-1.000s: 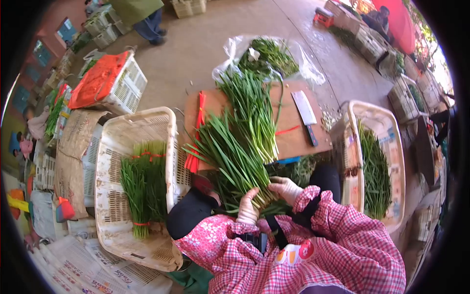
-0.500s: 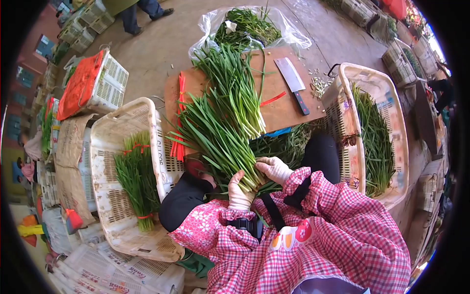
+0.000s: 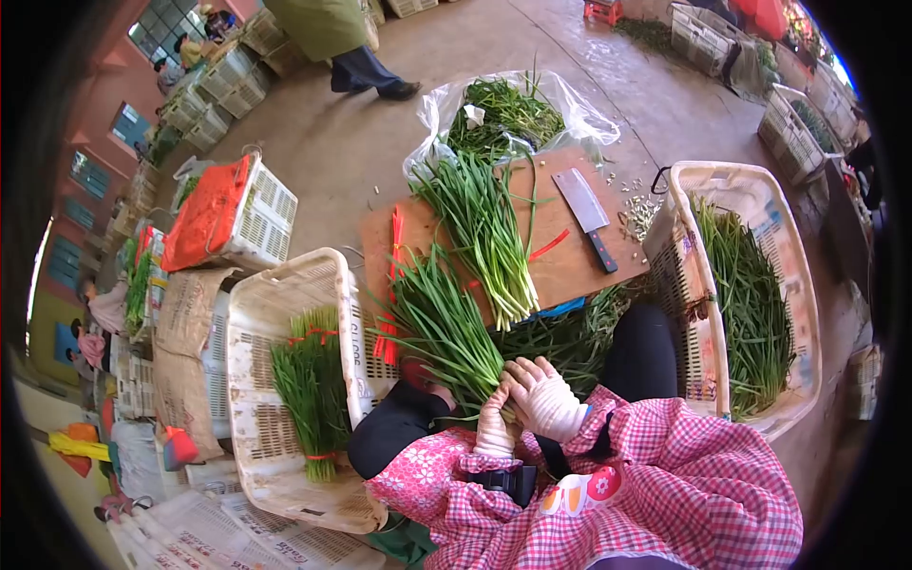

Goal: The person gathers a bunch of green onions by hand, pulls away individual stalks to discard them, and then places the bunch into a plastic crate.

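My left hand (image 3: 493,424), in a pale fingerless wrap, is closed round the stem end of a bunch of garlic chives (image 3: 444,330). My right hand (image 3: 545,399), wrapped the same way, presses over the stem ends beside it, covering them. The leaves point away, up to the left. A second pile of garlic chives (image 3: 486,237) lies on the wooden board (image 3: 570,242), pale ends towards me. Right of the pile is a cleaver (image 3: 580,202) with a dark handle. Red ties (image 3: 390,302) hang at the board's left edge.
On my left stands a crate (image 3: 249,380) with tied bunches (image 3: 313,394); another crate (image 3: 803,370) of loose leaves (image 3: 746,313) is on my right. Beyond the board lies a plastic bag (image 3: 594,122) of green trimmings (image 3: 508,119). A person's legs (image 3: 366,71) show further back.
My right hand has moved over the stem ends, against my left hand. The held bunch has shifted nearer to me. The view has tilted up, and the person behind has moved right.
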